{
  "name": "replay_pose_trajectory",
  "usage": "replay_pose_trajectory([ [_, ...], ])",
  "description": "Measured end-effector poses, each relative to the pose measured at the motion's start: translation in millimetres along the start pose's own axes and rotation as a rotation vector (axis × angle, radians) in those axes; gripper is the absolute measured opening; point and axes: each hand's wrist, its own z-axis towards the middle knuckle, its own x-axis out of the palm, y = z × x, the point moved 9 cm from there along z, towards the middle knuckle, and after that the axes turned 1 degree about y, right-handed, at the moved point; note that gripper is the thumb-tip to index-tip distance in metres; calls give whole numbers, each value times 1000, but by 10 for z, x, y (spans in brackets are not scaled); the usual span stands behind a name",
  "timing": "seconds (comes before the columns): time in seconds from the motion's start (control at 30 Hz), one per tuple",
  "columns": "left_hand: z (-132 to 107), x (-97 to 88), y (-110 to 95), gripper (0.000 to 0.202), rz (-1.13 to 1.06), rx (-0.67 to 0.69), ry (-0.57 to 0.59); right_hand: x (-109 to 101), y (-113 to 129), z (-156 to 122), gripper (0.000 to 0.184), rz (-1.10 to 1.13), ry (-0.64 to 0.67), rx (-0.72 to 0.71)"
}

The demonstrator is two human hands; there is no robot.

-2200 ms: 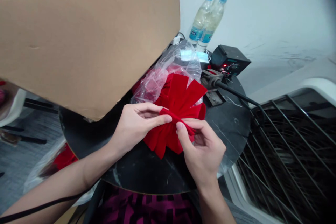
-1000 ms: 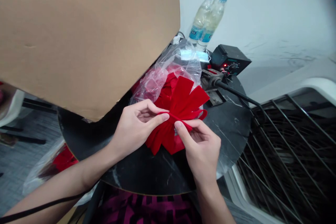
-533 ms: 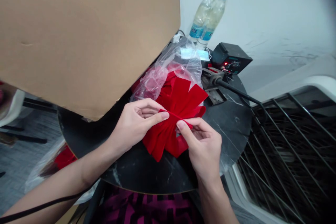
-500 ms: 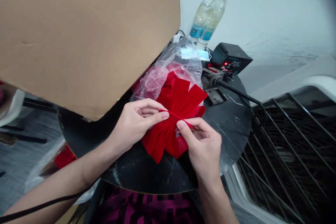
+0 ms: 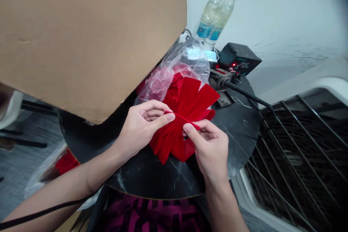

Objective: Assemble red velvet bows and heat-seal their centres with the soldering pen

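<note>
A red velvet-like ribbon bow [image 5: 187, 103] with several broad strips fanning out is held over the round black table [image 5: 152, 185]. My left hand [image 5: 145, 125] pinches a narrow red band at the bow's middle between thumb and forefinger. On the other side, my right hand [image 5: 209, 141] pinches the same band's lower right end, so it lies stretched slantwise across the bow. The underside of the bow and the fingers behind it are hidden. Just beyond, more red fabric shows in and beside a clear plastic bag [image 5: 160, 81].
A large cardboard box [image 5: 89, 40] fills the upper left. Two bottles [image 5: 214, 18], a pale blue face mask [image 5: 201, 54] and a black control box with a red light [image 5: 239, 59] stand behind. A soldering-iron-like tool [image 5: 241, 94] lies right, near a fan heater-like grille [image 5: 296, 145].
The bow's upper strips have tilted slightly up and to the right, and its lower strips have risen a little. Both hands keep their pinch on the band, nearly in place.
</note>
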Motion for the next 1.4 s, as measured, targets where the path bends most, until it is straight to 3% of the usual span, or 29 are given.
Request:
replay_pose_trajectory([
  [0.6,-11,-2,30,20,3,-19,24,-48,271,-82,6,-198,-76,-149],
  [0.8,-17,60,93,23,-149,-125,39,-4,294,-71,14,-200,-78,-173],
  [1.03,11,165,266,33,-351,-347,162,57,273,-65,18,-95,4,-197],
  [1.23,-18,263,289,41,-400,-390,296,70,208,-79,16,43,95,-164],
  [1.4,-87,323,373,41,-381,-437,410,122,347,-121,15,11,164,-227],
])
